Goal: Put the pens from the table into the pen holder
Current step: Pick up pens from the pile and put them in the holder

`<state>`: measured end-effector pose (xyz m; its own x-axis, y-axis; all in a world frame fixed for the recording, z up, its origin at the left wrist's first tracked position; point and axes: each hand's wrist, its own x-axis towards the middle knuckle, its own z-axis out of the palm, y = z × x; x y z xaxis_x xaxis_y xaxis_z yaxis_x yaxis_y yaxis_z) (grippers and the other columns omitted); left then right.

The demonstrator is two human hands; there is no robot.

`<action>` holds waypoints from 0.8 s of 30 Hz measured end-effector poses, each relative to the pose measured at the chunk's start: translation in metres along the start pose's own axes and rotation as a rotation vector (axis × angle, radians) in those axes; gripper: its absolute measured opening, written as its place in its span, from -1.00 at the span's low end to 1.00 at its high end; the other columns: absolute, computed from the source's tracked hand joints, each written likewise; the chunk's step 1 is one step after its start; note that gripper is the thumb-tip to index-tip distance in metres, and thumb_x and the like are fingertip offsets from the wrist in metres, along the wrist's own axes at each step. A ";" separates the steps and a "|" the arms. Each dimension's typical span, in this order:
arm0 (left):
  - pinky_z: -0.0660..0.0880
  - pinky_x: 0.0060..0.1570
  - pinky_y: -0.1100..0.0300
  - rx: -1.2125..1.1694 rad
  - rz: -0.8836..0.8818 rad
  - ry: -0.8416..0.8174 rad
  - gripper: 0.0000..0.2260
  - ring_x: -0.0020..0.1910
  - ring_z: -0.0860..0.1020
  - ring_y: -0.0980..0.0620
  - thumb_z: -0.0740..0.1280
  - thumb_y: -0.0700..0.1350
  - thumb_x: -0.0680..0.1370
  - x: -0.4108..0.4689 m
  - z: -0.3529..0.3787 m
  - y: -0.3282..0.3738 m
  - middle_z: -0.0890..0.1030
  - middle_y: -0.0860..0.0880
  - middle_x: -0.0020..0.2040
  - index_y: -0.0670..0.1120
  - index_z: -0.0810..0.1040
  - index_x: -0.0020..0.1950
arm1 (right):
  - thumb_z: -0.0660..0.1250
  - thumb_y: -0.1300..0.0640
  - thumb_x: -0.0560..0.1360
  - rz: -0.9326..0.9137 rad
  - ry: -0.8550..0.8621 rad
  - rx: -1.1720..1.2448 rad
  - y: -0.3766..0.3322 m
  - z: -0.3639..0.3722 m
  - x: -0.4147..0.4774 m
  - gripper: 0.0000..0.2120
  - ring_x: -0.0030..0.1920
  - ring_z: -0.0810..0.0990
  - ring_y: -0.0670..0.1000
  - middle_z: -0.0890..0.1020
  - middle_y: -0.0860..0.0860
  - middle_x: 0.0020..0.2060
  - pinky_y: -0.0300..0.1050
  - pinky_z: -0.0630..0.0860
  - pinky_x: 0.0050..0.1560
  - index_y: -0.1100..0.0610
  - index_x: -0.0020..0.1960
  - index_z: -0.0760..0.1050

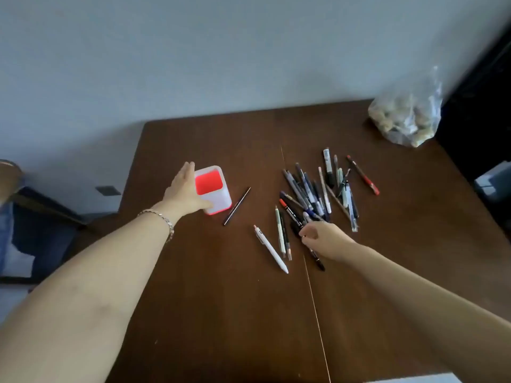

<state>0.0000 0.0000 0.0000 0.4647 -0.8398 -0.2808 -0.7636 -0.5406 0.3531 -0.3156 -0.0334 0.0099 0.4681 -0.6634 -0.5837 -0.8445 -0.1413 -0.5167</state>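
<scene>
Two hands are at work on the bench [249, 313]: the left hand [184, 189] lies flat and open against the left wall of the pen holder [214, 201], fingers stretched along its side and thumb near its lower front corner, steadying it without lifting it, while the right hand [322, 237] is curled, fingertips pinched together at the near end of the pen pile [318, 192], seemingly closing on a dark pen [315, 257] whose tail pokes out below the palm; whether that pen is truly gripped I cannot tell. Just left of the right hand lie a white pen [271, 250] and a pale green pen [280, 230] side by side but apart, and a thin black pen [237, 206] rests just right of the holder. Beyond the right hand's fingers the heap fans outward, many barrels crossing and overlapping, with a red pen [363, 175] lying loose at its far right. These pens look light, rigid and smooth, so they should roll and slide easily; pinching one mid-barrel, or at a free end clear of its neighbours, would likely lift it without dragging the tangle along. The holder, white outside and red inside, appears empty, upright and light enough to tip, so the bracing palm seems sensible. Far off past the pile sits a clear plastic bag [406, 120].
</scene>
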 end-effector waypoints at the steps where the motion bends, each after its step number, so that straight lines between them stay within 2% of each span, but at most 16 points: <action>1: 0.13 0.41 -0.13 0.000 0.011 -0.014 0.03 0.50 0.01 -0.06 0.55 -0.07 0.26 0.006 0.002 -0.002 -0.04 -0.07 0.54 -0.10 -0.11 0.49 | 0.19 0.16 0.52 0.016 0.009 0.001 -0.002 0.008 0.005 -0.74 0.14 0.57 0.10 0.58 0.08 0.16 0.00 0.50 0.18 0.09 0.19 0.49; 3: 0.16 0.41 -0.12 -0.054 0.026 -0.041 -0.02 0.49 0.07 -0.08 0.54 -0.11 0.28 0.018 0.007 -0.008 0.02 -0.08 0.53 -0.10 -0.06 0.49 | 0.19 0.17 0.51 0.013 0.019 -0.020 -0.008 0.021 0.014 -0.74 0.21 0.51 0.07 0.60 0.07 0.15 0.00 0.45 0.25 0.08 0.17 0.50; 4: 0.20 0.39 -0.10 -0.108 0.032 -0.040 -0.07 0.47 0.13 -0.10 0.52 -0.14 0.30 0.023 0.012 -0.010 0.07 -0.09 0.52 -0.11 -0.02 0.48 | 0.18 0.18 0.50 0.011 0.027 -0.033 -0.012 0.028 0.018 -0.74 0.19 0.52 0.04 0.62 0.05 0.11 -0.03 0.45 0.24 0.07 0.15 0.50; 7: 0.34 0.23 0.05 -0.253 0.083 0.034 -0.18 0.35 0.31 -0.11 0.52 -0.19 0.31 0.028 0.022 -0.015 0.18 -0.13 0.43 -0.13 0.12 0.44 | 0.19 0.21 0.50 0.000 0.045 -0.032 -0.022 0.047 0.036 -0.73 0.08 0.56 0.04 0.61 0.06 0.07 -0.12 0.49 0.09 0.10 0.17 0.49; 9: 0.36 0.11 0.16 -0.306 0.054 0.106 -0.18 0.29 0.36 -0.06 0.56 -0.17 0.26 0.025 0.024 -0.018 0.23 -0.12 0.39 -0.12 0.19 0.41 | 0.23 0.20 0.51 -0.019 0.073 -0.042 -0.034 0.057 0.050 -0.72 0.09 0.54 0.07 0.55 0.08 0.12 -0.05 0.50 0.11 0.12 0.21 0.45; 11: 0.38 0.03 0.24 -0.360 0.000 0.175 -0.23 0.24 0.39 -0.01 0.58 -0.15 0.22 0.012 0.032 -0.026 0.29 -0.11 0.32 -0.11 0.30 0.34 | 0.23 0.17 0.52 -0.024 0.107 -0.062 -0.047 0.069 0.064 -0.70 0.11 0.53 0.12 0.51 0.10 0.15 0.03 0.50 0.12 0.11 0.26 0.38; 13: 0.38 -0.06 0.40 -0.410 -0.015 0.205 -0.31 0.15 0.36 0.12 0.58 -0.10 0.16 -0.006 0.041 -0.041 0.36 -0.11 0.24 -0.11 0.38 0.23 | 0.22 0.16 0.53 -0.005 0.130 -0.128 -0.059 0.080 0.078 -0.65 0.16 0.49 0.16 0.46 0.12 0.18 0.04 0.48 0.09 0.10 0.31 0.29; 16: 0.33 -0.23 0.60 -0.459 0.000 0.223 -0.26 0.03 0.25 0.32 0.61 -0.05 0.13 -0.038 0.048 -0.060 0.40 -0.10 0.22 -0.11 0.39 0.24 | 0.17 0.22 0.55 0.061 0.124 -0.282 -0.069 0.095 0.096 -0.69 0.21 0.45 0.19 0.45 0.17 0.20 0.04 0.46 0.08 0.17 0.28 0.27; 19: 0.32 -0.19 0.56 -0.507 -0.025 0.247 -0.20 0.09 0.27 0.26 0.61 -0.05 0.15 -0.065 0.046 -0.069 0.35 -0.07 0.27 -0.08 0.33 0.31 | 0.13 0.23 0.56 0.084 0.073 -0.342 -0.080 0.096 0.112 -0.71 0.20 0.46 0.24 0.42 0.22 0.22 0.03 0.43 0.09 0.24 0.26 0.30; 22: 0.43 -0.09 0.39 -0.530 -0.056 0.226 -0.16 0.14 0.37 0.12 0.62 -0.09 0.16 -0.081 0.047 -0.073 0.29 -0.05 0.31 -0.05 0.30 0.35 | 0.13 0.30 0.53 -0.129 0.048 -0.364 -0.099 0.085 0.131 -0.67 0.10 0.48 0.24 0.35 0.22 0.23 0.01 0.41 -0.03 0.22 0.29 0.31; 24: 0.45 -0.08 0.43 -0.532 -0.045 0.241 -0.15 0.13 0.39 0.15 0.63 -0.11 0.14 -0.087 0.050 -0.076 0.29 -0.03 0.31 -0.05 0.32 0.35 | 0.15 0.35 0.50 -0.266 0.103 -0.460 -0.110 0.076 0.147 -0.67 0.05 0.45 0.20 0.33 0.18 0.19 0.01 0.47 -0.06 0.18 0.25 0.36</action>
<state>-0.0048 0.1173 -0.0474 0.6276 -0.7697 -0.1171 -0.4399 -0.4747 0.7623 -0.1342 -0.0593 -0.0666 0.6730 -0.6260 -0.3940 -0.7378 -0.6059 -0.2976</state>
